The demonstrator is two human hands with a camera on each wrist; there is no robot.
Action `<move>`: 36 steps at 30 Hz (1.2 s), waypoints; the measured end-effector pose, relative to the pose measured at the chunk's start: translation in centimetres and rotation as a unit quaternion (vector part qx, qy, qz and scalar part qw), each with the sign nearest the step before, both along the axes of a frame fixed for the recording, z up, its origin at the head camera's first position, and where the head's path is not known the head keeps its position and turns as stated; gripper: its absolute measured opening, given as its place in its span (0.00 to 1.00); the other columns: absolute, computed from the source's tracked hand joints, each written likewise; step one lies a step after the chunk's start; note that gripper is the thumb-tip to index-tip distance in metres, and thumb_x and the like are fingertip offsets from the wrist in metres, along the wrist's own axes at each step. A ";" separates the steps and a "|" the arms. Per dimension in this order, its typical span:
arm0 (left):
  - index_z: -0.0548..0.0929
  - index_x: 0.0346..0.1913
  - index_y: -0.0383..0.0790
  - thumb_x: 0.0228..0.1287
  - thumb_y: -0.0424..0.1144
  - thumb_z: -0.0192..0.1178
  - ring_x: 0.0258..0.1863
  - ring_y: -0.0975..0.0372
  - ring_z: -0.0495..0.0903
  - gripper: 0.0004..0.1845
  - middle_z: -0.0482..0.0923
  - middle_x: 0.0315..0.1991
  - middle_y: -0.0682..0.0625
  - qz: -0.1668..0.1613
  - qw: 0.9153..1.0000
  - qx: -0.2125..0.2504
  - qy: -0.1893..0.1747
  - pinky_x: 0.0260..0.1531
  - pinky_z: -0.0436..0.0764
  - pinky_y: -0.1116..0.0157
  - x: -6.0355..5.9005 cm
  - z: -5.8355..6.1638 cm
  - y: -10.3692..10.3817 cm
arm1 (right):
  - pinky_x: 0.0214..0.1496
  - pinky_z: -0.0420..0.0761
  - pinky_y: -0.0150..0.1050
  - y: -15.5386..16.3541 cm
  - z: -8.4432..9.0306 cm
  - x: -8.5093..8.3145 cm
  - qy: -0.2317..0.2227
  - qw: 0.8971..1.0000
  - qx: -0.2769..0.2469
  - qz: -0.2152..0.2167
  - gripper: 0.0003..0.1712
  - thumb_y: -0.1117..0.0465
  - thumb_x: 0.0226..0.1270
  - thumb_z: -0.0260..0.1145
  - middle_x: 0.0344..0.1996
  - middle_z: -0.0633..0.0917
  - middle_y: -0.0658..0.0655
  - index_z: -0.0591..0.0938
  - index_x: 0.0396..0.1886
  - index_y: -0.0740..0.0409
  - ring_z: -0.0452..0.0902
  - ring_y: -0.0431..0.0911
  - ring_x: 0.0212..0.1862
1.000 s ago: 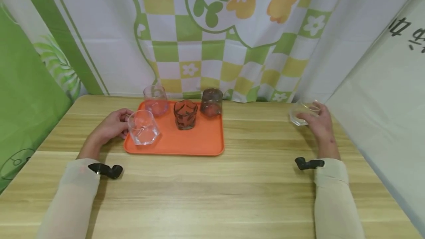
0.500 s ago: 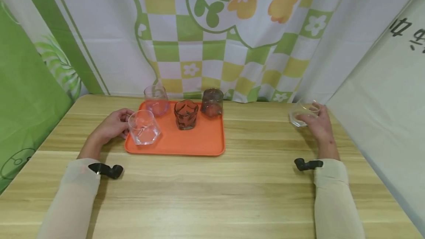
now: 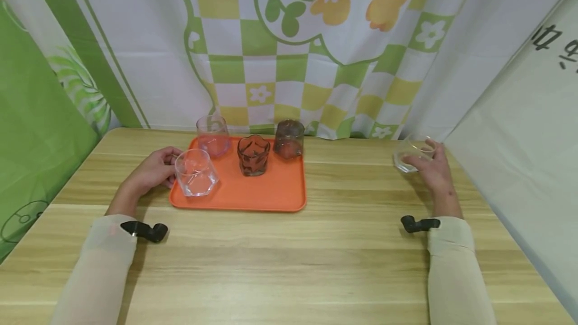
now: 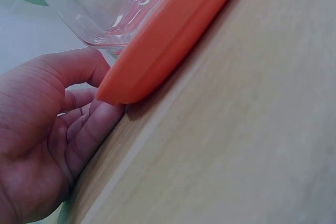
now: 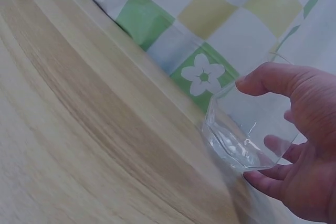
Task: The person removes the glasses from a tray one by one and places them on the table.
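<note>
An orange tray point(image 3: 253, 199) lies on the left half of the table. My left hand point(image 3: 155, 170) pinches its left edge; in the left wrist view the thumb is at the rim and other fingers point(image 4: 97, 129) reach under the tray. Close to that hand, a clear glass point(image 3: 197, 184) stands on the tray. Behind it are a pinkish glass point(image 3: 213, 139), a dark wavy-sided glass point(image 3: 253, 157) and a dark smoky glass point(image 3: 289, 139). Far to the right, my right hand point(image 3: 432, 167) grips another clear glass point(image 5: 236, 140), thumb on one side and fingers on the other.
The wooden table point(image 3: 289, 275) has its back edge against a checked, flowered curtain point(image 3: 316, 79). A white cloth point(image 3: 533, 129) hangs along the right side, a green one point(image 3: 40, 114) along the left. Black wrist cameras are strapped over both sleeves.
</note>
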State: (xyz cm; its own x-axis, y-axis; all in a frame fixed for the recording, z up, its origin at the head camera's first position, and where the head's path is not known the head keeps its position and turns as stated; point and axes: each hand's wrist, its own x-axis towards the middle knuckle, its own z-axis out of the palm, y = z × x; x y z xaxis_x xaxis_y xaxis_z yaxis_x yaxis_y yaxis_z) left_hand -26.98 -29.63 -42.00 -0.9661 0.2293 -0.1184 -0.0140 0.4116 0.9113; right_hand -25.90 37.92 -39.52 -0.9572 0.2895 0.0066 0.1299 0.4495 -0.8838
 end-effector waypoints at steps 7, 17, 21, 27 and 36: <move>0.65 0.67 0.24 0.72 0.27 0.54 0.23 0.61 0.77 0.23 0.73 0.39 0.40 -0.002 1.000 0.001 0.001 0.22 0.85 0.64 -0.1 -0.1 -0.1 | 0.75 0.57 0.61 -0.1 0.4 0.1 -0.016 1.000 -0.005 0.000 0.62 0.48 0.68 0.72 0.79 0.53 0.69 0.37 0.84 0.49 0.52 0.66 0.75; 0.65 0.67 0.24 0.72 0.27 0.55 0.22 0.62 0.77 0.24 0.73 0.39 0.41 0.002 1.000 0.006 -0.004 0.21 0.84 0.64 -0.1 0.0 -0.1 | 0.77 0.52 0.62 -1.9 3.5 0.4 0.026 0.998 0.038 -0.037 0.64 0.46 0.66 0.73 0.80 0.45 0.69 0.38 0.84 0.51 0.43 0.66 0.78; 0.64 0.67 0.24 0.70 0.25 0.55 0.22 0.62 0.77 0.25 0.72 0.38 0.42 -0.001 1.000 0.006 0.000 0.21 0.84 0.65 -0.2 -0.2 -0.1 | 0.77 0.52 0.61 -4.1 5.7 0.9 0.058 0.996 0.058 -0.030 0.62 0.46 0.66 0.73 0.80 0.45 0.68 0.42 0.85 0.51 0.43 0.64 0.79; 0.66 0.66 0.24 0.68 0.25 0.57 0.22 0.62 0.76 0.25 0.72 0.38 0.42 -0.005 1.000 0.018 0.002 0.21 0.83 0.66 -0.5 -0.6 0.2 | 0.76 0.56 0.59 -8.5 6.9 1.3 0.126 0.988 0.080 0.048 0.56 0.54 0.67 0.73 0.78 0.54 0.67 0.48 0.84 0.55 0.48 0.62 0.77; 0.66 0.66 0.23 0.70 0.25 0.56 0.22 0.62 0.76 0.24 0.72 0.38 0.42 0.001 1.000 0.014 0.003 0.20 0.83 0.65 -0.4 -0.6 -0.3 | 0.70 0.67 0.61 -15.7 5.4 -0.6 0.144 0.966 0.103 0.190 0.54 0.60 0.62 0.77 0.73 0.62 0.70 0.55 0.80 0.62 0.60 0.66 0.72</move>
State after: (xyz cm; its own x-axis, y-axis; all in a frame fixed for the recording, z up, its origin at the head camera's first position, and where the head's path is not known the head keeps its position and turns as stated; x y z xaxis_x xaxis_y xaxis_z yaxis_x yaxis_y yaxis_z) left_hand -27.40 -29.96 -42.62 -0.9674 0.2302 -0.1056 -0.0086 0.3867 0.9222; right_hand -26.51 22.20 -34.16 -0.9439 -0.1176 0.3086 -0.3168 0.5866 -0.7454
